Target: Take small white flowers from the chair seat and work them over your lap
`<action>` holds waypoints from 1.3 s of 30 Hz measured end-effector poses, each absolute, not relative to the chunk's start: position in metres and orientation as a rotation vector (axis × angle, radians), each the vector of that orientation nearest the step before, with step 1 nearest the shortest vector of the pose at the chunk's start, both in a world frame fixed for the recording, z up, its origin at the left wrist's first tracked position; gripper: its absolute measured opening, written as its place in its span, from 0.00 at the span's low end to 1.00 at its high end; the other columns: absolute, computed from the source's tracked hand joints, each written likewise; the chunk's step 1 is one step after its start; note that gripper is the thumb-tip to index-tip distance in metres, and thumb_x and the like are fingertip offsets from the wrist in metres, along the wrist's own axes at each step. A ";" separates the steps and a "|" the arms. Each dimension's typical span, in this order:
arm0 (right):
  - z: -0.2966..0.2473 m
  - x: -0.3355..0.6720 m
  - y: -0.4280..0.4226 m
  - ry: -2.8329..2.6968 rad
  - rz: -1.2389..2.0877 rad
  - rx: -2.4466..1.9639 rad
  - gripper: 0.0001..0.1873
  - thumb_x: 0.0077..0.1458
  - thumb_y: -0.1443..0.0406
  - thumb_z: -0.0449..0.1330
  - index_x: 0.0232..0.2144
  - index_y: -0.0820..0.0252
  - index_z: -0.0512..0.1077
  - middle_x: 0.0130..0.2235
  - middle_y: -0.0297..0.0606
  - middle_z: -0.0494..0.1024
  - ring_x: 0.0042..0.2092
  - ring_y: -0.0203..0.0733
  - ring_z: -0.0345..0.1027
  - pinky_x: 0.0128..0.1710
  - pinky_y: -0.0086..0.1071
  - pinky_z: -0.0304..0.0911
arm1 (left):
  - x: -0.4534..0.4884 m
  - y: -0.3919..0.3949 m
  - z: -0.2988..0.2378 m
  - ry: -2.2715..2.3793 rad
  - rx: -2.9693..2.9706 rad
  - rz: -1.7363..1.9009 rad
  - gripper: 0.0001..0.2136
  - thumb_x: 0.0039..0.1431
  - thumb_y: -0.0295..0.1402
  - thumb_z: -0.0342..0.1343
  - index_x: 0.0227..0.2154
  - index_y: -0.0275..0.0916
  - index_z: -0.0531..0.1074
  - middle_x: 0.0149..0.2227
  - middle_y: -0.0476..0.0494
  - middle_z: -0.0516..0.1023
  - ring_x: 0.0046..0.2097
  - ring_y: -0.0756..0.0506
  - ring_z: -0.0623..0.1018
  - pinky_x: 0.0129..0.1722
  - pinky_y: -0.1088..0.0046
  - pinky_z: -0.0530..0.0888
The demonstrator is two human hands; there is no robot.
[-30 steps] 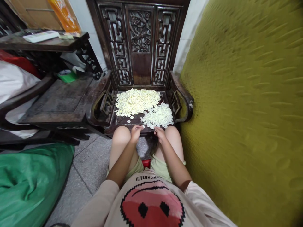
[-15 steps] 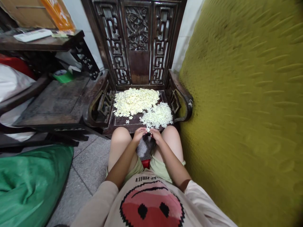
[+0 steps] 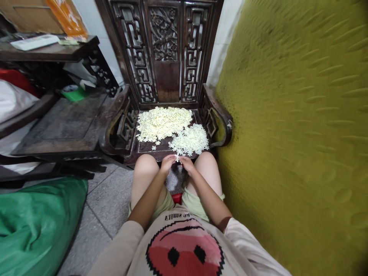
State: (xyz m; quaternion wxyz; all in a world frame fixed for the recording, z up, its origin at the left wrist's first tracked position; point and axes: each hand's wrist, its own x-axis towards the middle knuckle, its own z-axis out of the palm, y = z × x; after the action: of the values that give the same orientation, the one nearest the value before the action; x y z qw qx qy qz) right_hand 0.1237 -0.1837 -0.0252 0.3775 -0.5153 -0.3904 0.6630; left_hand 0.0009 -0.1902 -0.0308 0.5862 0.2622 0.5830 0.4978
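My left hand (image 3: 167, 163) and my right hand (image 3: 186, 164) meet fingertip to fingertip between my knees, pinching one small white flower-shaped piece (image 3: 177, 157). Just beyond them, on the seat of a dark carved wooden chair (image 3: 163, 57), lie two heaps of the same little pieces: a yellowish pile (image 3: 162, 122) at the back left and a whiter pile (image 3: 189, 140) at the front right. A few loose pieces lie between the piles.
A yellow-green textured wall (image 3: 293, 126) stands close on my right. A second dark chair seat (image 3: 66, 122) and a low table (image 3: 48, 51) with a white remote are on the left. A green bag (image 3: 34, 222) lies on the tiled floor.
My hands have drawn together from slightly apart at the chair's front edge and now pinch one white piece between them. The view shifted slightly.
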 end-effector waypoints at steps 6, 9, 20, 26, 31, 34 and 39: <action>-0.017 0.119 -0.186 -1.079 1.712 -1.236 0.13 0.38 0.58 0.63 0.27 0.60 0.70 0.21 0.28 0.67 0.21 0.29 0.54 0.21 0.25 0.50 | 0.000 -0.189 -0.034 1.377 0.646 1.209 0.09 0.37 0.30 0.61 0.26 0.35 0.73 0.27 0.45 0.76 0.31 0.49 0.74 0.37 0.70 0.69; -0.017 0.118 -0.188 -1.134 1.630 -1.276 0.13 0.37 0.58 0.63 0.24 0.60 0.69 0.20 0.28 0.66 0.21 0.29 0.53 0.21 0.25 0.49 | 0.002 -0.189 -0.036 1.414 0.694 1.216 0.06 0.37 0.27 0.60 0.23 0.35 0.72 0.24 0.47 0.75 0.29 0.49 0.74 0.37 0.70 0.69; -0.023 0.139 -0.140 -0.907 1.728 -1.238 0.19 0.36 0.53 0.63 0.21 0.60 0.61 0.17 0.24 0.60 0.17 0.26 0.51 0.18 0.24 0.45 | -0.009 -0.183 -0.051 1.588 0.761 1.151 0.07 0.45 0.31 0.56 0.28 0.34 0.73 0.27 0.43 0.76 0.31 0.49 0.74 0.33 0.72 0.70; -0.008 0.165 -0.060 -0.757 1.562 -1.221 0.19 0.38 0.55 0.64 0.24 0.59 0.60 0.17 0.22 0.58 0.17 0.25 0.49 0.16 0.22 0.46 | -0.032 -0.187 -0.052 1.596 0.799 1.025 0.07 0.44 0.34 0.55 0.25 0.35 0.72 0.23 0.46 0.74 0.29 0.49 0.74 0.29 0.74 0.69; -0.012 0.170 -0.061 -0.670 1.507 -1.334 0.22 0.38 0.49 0.62 0.23 0.59 0.60 0.16 0.23 0.57 0.16 0.25 0.47 0.14 0.23 0.43 | -0.041 -0.185 -0.053 1.650 0.810 0.970 0.09 0.46 0.36 0.52 0.25 0.36 0.72 0.23 0.46 0.74 0.27 0.49 0.72 0.28 0.74 0.68; -0.017 0.159 -0.090 -0.688 1.482 -1.345 0.23 0.35 0.49 0.63 0.26 0.60 0.64 0.16 0.23 0.59 0.16 0.25 0.49 0.15 0.22 0.43 | -0.031 -0.180 -0.051 1.609 0.897 1.005 0.10 0.47 0.37 0.52 0.27 0.35 0.72 0.25 0.46 0.73 0.28 0.49 0.72 0.29 0.74 0.68; -0.027 0.125 -0.148 -0.882 1.775 -1.279 0.22 0.36 0.50 0.63 0.25 0.63 0.68 0.16 0.25 0.62 0.17 0.25 0.50 0.16 0.23 0.44 | -0.010 -0.190 -0.030 1.514 1.378 1.158 0.13 0.47 0.37 0.55 0.36 0.37 0.71 0.28 0.48 0.71 0.30 0.51 0.70 0.33 0.74 0.68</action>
State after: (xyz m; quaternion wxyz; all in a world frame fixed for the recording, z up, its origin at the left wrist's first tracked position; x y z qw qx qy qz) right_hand 0.1249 -0.1478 -0.0265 0.3815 -0.5012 -0.3455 0.6956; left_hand -0.0098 -0.1901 -0.0300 0.3847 0.5409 0.5942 0.4543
